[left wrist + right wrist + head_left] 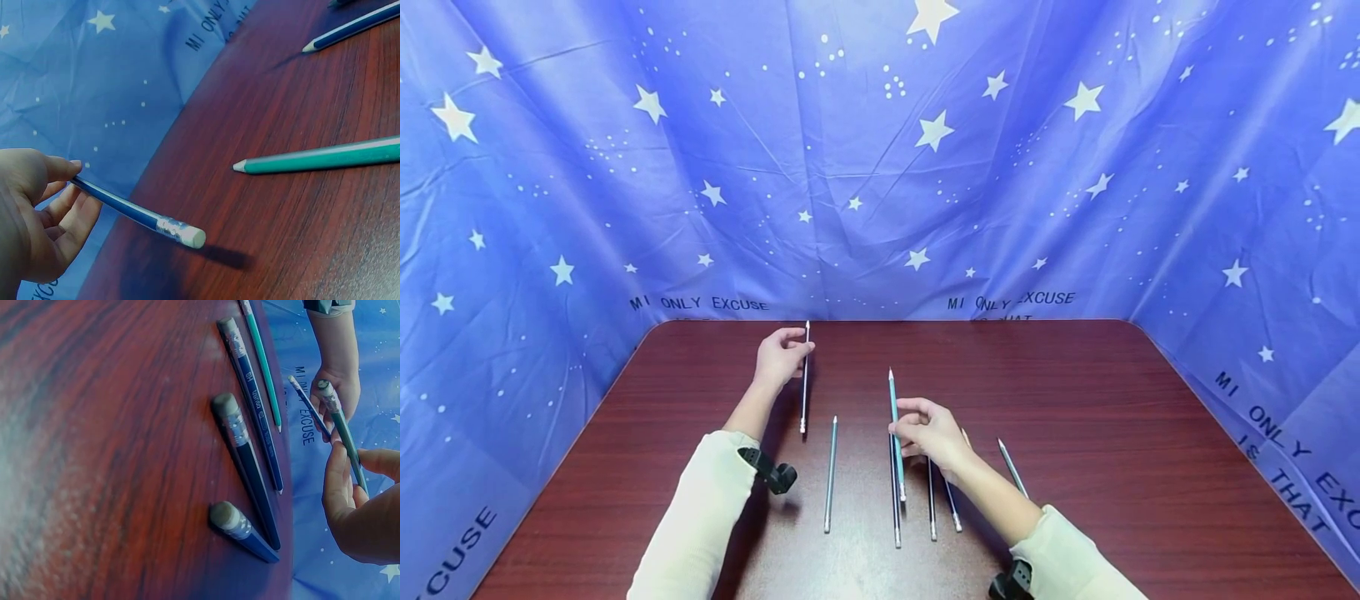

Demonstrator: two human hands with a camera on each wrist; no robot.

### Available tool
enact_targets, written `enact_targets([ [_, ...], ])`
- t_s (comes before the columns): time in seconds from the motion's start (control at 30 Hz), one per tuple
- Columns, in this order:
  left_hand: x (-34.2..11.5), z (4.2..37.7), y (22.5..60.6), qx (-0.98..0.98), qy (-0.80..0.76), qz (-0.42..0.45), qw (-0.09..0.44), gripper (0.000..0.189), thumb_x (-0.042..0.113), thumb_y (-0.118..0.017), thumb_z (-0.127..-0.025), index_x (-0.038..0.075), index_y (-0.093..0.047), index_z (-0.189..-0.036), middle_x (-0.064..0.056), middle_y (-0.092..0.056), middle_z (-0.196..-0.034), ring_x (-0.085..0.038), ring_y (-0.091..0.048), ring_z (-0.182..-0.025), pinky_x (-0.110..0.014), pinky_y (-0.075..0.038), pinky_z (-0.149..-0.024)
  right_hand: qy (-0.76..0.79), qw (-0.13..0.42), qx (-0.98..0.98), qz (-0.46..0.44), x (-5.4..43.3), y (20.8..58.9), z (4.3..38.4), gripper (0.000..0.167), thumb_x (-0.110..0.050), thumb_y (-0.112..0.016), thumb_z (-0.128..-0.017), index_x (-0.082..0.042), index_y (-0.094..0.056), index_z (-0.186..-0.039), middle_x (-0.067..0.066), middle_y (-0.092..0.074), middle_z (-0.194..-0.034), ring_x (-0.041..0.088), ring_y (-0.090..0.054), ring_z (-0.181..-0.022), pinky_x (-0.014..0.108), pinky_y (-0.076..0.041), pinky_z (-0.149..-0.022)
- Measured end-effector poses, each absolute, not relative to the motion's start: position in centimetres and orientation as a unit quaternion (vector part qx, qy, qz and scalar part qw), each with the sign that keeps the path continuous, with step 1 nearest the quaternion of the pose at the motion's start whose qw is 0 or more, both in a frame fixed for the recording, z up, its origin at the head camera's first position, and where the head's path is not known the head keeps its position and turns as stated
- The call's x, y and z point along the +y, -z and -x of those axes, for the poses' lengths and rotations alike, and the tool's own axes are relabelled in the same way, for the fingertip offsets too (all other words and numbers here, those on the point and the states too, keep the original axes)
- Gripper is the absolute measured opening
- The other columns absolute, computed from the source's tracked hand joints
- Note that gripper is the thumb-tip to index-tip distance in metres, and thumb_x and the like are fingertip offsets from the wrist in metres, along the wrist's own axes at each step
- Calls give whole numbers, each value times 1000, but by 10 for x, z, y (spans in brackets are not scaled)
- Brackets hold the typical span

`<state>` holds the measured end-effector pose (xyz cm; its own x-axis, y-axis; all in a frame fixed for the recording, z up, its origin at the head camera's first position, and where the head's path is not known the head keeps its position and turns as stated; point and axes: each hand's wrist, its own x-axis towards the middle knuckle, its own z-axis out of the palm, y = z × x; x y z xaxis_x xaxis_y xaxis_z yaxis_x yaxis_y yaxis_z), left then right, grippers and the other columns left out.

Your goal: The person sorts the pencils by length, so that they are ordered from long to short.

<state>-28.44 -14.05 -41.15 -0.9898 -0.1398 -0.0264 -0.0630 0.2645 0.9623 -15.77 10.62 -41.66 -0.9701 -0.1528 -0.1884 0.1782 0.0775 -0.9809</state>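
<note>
Toward the table's far edge, my left hand (pixel 780 357) pinches a dark blue pencil (pixel 805 387) (pixel 128 208) between thumb and fingers. Its white eraser end points toward me, and its shadow falls on the wood in the left wrist view. My right hand (pixel 936 440) (pixel 359 519) grips a teal pencil (pixel 900 475) (pixel 342 425), tip pointing away. Below that one lies a dark blue pencil (pixel 896 521), partly overlapped by it in the head view. Another teal pencil (pixel 831 475) (pixel 312 158) lies between the two hands.
Two more dark pencils (pixel 932 504) (pixel 953 508) lie under the right wrist, their upper parts hidden by it. A grey-green pencil (pixel 1011 465) rests right of the forearm. A blue star-printed cloth (pixel 865 167) hangs behind the brown table (pixel 1075 383).
</note>
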Motion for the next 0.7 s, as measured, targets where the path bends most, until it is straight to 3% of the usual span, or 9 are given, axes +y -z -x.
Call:
enact_targets([
  [0.7,-159,288,444,-816,572,-86,6,36,8,-66,-83,-2,-57,-117,-11,-61,-87,-10,-59,-57,-27,-57,-51,691,123,712,-3,111,417,158,50,-2,-63,-82,7,-46,-128,2,-62,-82,8,-57,-63,20,-55,-59],
])
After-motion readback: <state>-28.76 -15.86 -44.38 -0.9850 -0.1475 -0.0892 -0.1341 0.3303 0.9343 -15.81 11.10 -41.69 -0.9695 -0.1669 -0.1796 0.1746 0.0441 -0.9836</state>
